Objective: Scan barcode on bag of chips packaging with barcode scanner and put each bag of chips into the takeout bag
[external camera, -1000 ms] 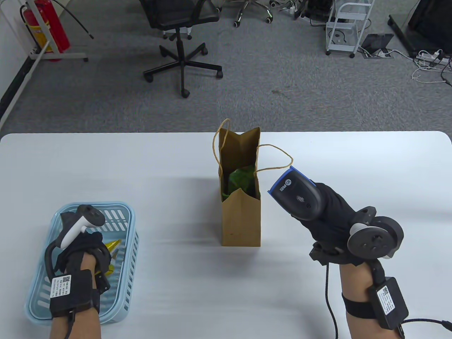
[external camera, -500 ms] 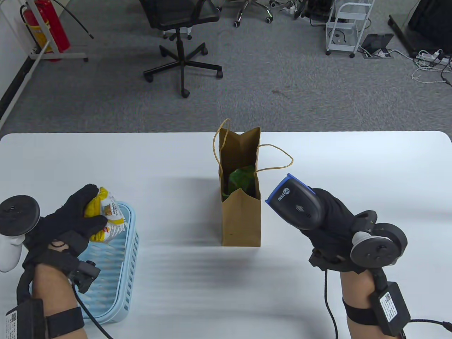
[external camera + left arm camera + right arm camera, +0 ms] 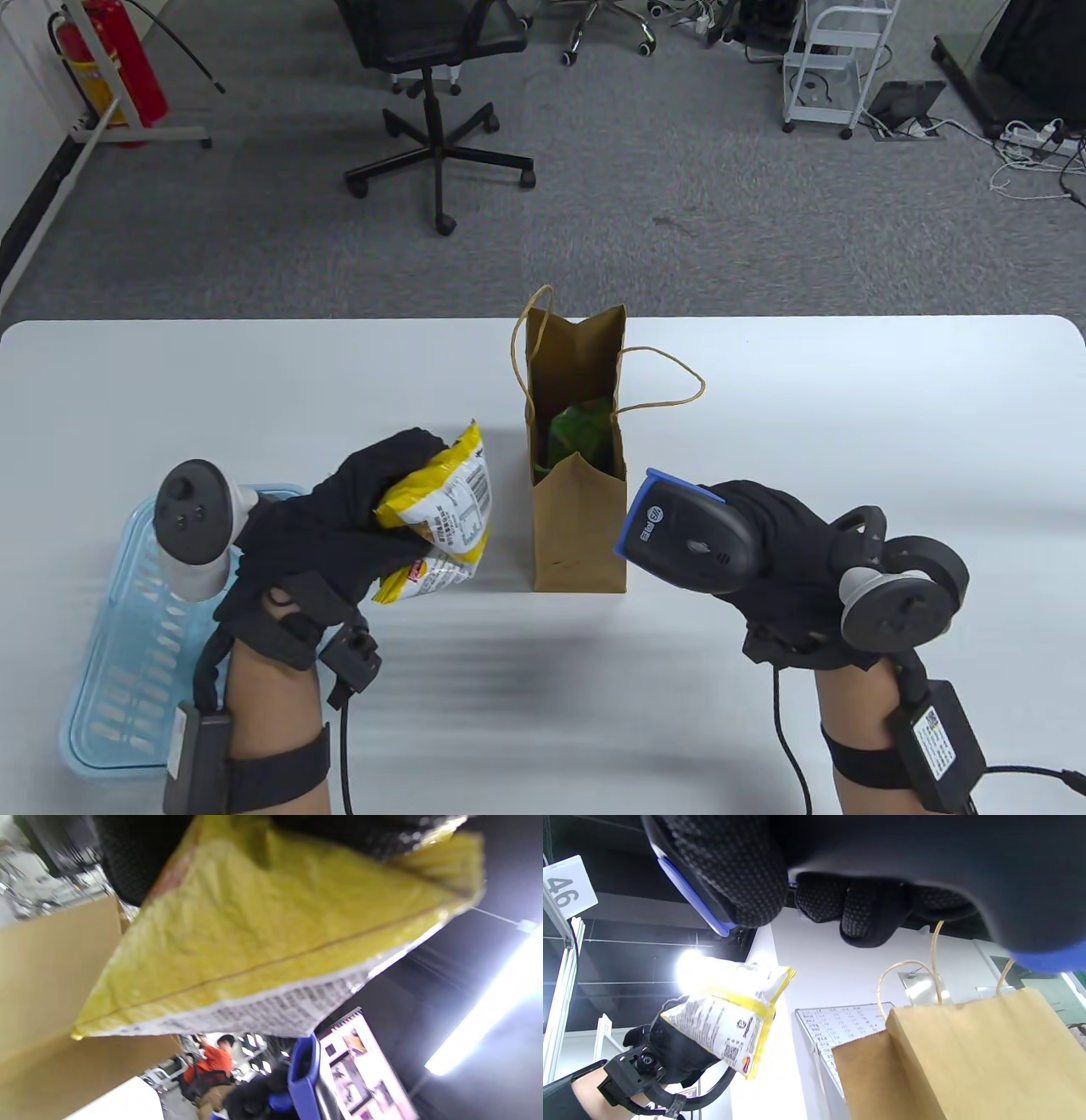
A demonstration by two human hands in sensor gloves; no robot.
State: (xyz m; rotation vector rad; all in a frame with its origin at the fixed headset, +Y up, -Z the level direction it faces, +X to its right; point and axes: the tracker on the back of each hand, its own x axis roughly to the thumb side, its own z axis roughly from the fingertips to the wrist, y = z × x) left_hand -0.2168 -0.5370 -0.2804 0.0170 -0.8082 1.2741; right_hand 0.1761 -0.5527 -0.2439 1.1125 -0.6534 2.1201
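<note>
My left hand (image 3: 339, 526) grips a yellow and white bag of chips (image 3: 441, 514) in the air, just left of the brown takeout bag (image 3: 579, 526). The chips' printed back with a barcode faces right. My right hand (image 3: 764, 552) holds the black and blue barcode scanner (image 3: 687, 539), its blue nose pointing left, close to the takeout bag's front right corner. A green bag of chips (image 3: 577, 433) lies inside the takeout bag. The right wrist view shows the yellow bag of chips (image 3: 729, 1018) and the takeout bag (image 3: 967, 1056). The left wrist view is filled by the yellow bag of chips (image 3: 271, 942).
A light blue basket (image 3: 127, 628) stands at the front left of the white table (image 3: 848, 407), partly under my left arm. The takeout bag's paper handles (image 3: 670, 382) hang outward. An office chair (image 3: 433, 93) stands on the carpet beyond the table.
My left hand lifted the yellow bag of chips out of the basket and carried it right, up beside the takeout bag. My right hand lowered the scanner slightly toward me and left.
</note>
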